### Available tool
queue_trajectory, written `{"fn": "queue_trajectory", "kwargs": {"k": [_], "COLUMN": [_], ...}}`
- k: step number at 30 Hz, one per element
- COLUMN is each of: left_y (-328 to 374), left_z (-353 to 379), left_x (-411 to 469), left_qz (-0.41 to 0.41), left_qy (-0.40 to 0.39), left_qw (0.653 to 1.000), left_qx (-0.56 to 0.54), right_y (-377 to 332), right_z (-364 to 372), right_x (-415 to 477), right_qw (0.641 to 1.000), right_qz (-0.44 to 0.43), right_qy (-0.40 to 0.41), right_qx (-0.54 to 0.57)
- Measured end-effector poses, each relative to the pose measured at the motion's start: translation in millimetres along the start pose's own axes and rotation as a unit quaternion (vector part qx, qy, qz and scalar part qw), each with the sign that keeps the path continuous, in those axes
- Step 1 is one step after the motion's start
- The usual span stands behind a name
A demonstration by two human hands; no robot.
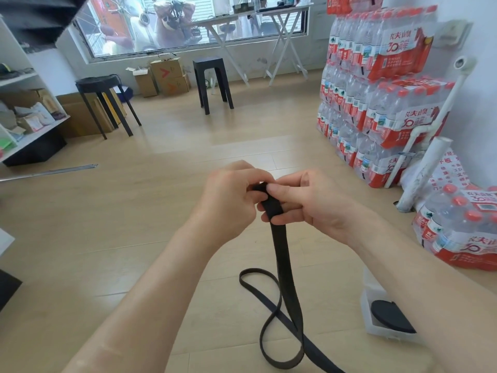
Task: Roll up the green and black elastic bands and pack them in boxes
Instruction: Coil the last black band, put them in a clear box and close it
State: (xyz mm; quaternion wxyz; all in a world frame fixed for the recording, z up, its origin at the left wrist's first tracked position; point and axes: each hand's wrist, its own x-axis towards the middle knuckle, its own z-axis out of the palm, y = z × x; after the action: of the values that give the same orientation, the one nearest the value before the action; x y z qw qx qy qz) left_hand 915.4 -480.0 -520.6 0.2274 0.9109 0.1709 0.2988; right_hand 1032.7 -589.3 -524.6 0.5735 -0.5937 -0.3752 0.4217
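Both hands hold one end of the black band [281,251]: left hand [231,196] and right hand [317,203], fingers curled tight on it. Remaining length hangs straight down from them, looping on the floor [121,216].

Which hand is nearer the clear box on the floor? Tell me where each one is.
Right. The right hand pinches the black band above-left of the clear box; the left hand grips it farther left.

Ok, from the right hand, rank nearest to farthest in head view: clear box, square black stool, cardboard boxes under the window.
1. clear box, floor below the right hand
2. square black stool, mid-room
3. cardboard boxes, against far wall
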Motion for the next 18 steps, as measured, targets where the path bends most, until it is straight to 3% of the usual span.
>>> {"fn": "queue_trajectory", "kwargs": {"k": [4, 8, 12, 18], "left_y": [1.8, 4.4, 8.0, 13.7], "left_z": [-1.6, -17.7, -29.2, -30.3], "left_x": [-0.7, 1.9, 0.6, -2.5], "left_qz": [0.020, -0.066, -0.072, -0.051], "left_qy": [-0.014, -0.121, -0.186, -0.155], "left_qw": [0.999, 0.982, 0.958, 0.970], "left_qx": [0.034, -0.127, -0.208, -0.179], "right_y": [1.4, -4.1, -8.4, -5.6], "right_z": [-2.0, -12.0, -13.9, -9.8], "right_x": [0.3, -5.5, -10.5, -9.7], "right_qw": [1.000, 0.999, 0.996, 0.996], "right_qz": [0.003, 0.006, 0.001, -0.014], "right_qy": [0.009, -0.038, -0.093, -0.082], "right_qx": [-0.009, -0.029, 0.003, 0.019]}}
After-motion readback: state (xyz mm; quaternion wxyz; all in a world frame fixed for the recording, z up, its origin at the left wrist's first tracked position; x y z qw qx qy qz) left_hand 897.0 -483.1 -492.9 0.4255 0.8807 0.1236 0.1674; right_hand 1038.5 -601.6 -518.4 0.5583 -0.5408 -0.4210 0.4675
